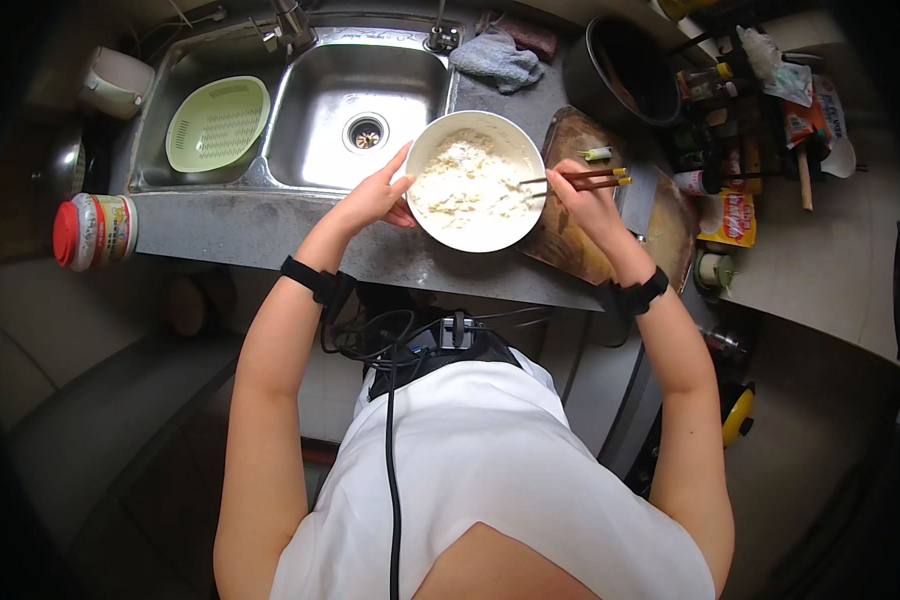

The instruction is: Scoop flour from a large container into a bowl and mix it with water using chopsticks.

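Note:
A white bowl (pixel 475 241) stands at the counter's front edge, right of the sink. Flaky, floury dough (pixel 469 184) covers its inside. My left hand (pixel 381 193) grips the bowl's left rim, thumb above and fingers at the outer side. In my right hand (pixel 586 201), by the right rim, is a pair of dark chopsticks with yellow ends (pixel 616 177); their tips reach into the dough. Under and beyond that hand lies a wooden cutting board (pixel 564 244) with a piece of green onion (pixel 597 154) on it.
A double steel sink (pixel 322 161) holds a pale green colander (pixel 217 124) in its left basin. A red-lidded jar (pixel 105 231) is at the far left. Behind the board stand a large dark pot (pixel 589 82) and a grey cloth (pixel 495 60). Bottles and packets (pixel 727 217) crowd the right.

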`<state>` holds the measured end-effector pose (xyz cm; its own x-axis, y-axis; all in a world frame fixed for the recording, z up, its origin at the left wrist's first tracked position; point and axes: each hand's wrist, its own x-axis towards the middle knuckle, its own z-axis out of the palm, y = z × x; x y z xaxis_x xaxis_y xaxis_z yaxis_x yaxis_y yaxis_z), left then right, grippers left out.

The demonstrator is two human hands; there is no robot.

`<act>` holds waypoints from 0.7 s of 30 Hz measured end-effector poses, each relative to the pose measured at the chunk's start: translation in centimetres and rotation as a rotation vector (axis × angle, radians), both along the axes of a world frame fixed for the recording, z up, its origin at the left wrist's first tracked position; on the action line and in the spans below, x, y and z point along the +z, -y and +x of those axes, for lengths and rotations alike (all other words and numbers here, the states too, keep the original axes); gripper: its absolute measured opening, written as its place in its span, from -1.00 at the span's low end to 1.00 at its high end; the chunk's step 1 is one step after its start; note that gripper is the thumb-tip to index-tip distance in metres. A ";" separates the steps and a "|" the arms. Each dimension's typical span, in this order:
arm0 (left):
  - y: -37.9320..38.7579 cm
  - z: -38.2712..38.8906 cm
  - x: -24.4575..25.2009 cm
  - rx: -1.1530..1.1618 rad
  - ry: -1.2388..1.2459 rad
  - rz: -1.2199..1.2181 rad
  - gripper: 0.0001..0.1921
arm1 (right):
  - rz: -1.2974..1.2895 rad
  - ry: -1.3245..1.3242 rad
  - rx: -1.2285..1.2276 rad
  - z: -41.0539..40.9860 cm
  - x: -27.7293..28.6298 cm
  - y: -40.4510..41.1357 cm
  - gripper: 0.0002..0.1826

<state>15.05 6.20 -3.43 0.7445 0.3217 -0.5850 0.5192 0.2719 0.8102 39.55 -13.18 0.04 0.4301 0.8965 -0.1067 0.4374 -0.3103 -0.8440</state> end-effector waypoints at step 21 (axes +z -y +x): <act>-0.3 0.3 0.2 -0.034 -0.027 -0.022 -0.37 | 0.035 -0.233 -0.185 -4.3 -4.0 -3.4 -0.76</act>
<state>15.40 6.49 -3.24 0.7386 0.2837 -0.6115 0.5499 0.2713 0.7900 35.29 -9.79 -3.94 0.5544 0.8097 -0.1922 0.1697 -0.3361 -0.9264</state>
